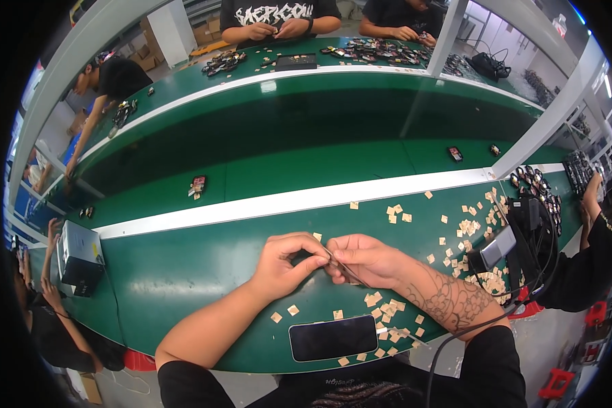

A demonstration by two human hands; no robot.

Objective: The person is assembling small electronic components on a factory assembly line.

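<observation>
Green counter (183, 272) fills the lower half of the frame, with a conveyor belt (306, 163) beyond it and other people seated along the top and side edges. At lower centre, the left hand (282, 262) and right hand (367, 260) meet, fingertips nearly touching. The right grip is clenched on thin metal tweezers (343, 267), their tips pointing toward the left hand. The left grip pinches something too small to make out. Small tan square pieces (387, 313) lie scattered across the counter to the right. A dark smartphone (333, 338) lies flat at the near edge, just below the hands.
</observation>
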